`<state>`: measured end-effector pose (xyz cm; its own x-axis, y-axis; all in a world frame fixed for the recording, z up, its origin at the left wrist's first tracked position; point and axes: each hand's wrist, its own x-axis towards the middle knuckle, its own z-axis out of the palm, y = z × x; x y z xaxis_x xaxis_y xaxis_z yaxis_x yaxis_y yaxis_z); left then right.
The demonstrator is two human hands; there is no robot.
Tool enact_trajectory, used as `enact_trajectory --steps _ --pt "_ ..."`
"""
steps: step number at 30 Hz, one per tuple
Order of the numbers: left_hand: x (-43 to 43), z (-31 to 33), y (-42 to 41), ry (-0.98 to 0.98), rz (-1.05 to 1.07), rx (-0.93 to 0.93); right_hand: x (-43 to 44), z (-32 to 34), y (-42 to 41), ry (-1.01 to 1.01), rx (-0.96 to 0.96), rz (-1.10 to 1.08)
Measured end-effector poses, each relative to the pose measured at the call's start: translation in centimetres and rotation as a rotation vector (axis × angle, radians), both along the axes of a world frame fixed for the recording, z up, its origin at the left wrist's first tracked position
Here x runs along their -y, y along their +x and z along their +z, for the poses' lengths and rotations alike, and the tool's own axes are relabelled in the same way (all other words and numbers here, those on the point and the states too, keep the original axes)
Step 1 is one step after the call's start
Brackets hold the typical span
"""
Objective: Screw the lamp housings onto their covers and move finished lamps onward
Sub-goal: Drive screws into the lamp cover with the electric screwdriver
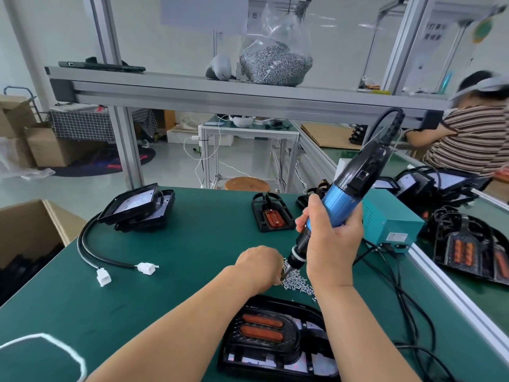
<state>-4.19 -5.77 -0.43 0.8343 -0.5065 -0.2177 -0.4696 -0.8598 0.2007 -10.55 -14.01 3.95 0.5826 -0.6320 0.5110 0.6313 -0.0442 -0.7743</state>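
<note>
- Head view, entry one: we log the right hand [330, 244] at 4 o'clock of centre. Its fingers are wrapped tight round the blue electric screwdriver [344, 194], whose cord end tilts toward 1 o'clock.
- Driver bit [286, 271]: points down toward 7 o'clock, its tip at the screw pile [296, 281] on the green table [179, 257].
- Left hand [257, 264]: knuckles up at the pile's 9 o'clock edge, fingers curled under. We cannot tell whether they pinch a screw.
- Lamp housing [275, 334]: black with two orange inserts, lying flat at 6 o'clock between the forearms, just beside the pile.
- Second lamp [271, 216]: one orange insert, at 12 o'clock of the pile, apart from both hands.
- Stacked lamps [137, 208]: at 10 o'clock, trailing a black cable [81, 244] that ends in white connectors [147, 268].
- Teal power box [391, 224]: at 3 o'clock, just beyond the right hand.
- Further lamps [468, 252]: heaped at far 3 o'clock.
- Bag of screws [275, 62]: on the shelf [220, 86] at 12 o'clock.
</note>
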Motion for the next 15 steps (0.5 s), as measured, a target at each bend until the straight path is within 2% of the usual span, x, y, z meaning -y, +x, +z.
enact_trajectory --steps 4,6,8,12,15 --pt "-0.2 0.3 -0.4 0.099 -0.008 0.005 0.1 0.0 -0.4 0.003 0.009 0.007" --pt "-0.7 0.2 -0.4 0.076 0.024 -0.04 0.2 0.1 -0.7 0.008 0.011 0.004" --pt "-1.5 0.0 -0.4 -0.092 0.076 -0.077 0.3 0.2 -1.0 0.019 0.018 0.0" --pt "-3.6 -1.1 -1.1 -0.565 0.23 -0.097 0.4 0.6 -1.3 0.025 0.027 -0.024" --pt "-4.4 -1.9 -2.1 -0.947 0.373 -0.202 0.5 1.0 -1.4 0.044 0.046 -0.03"
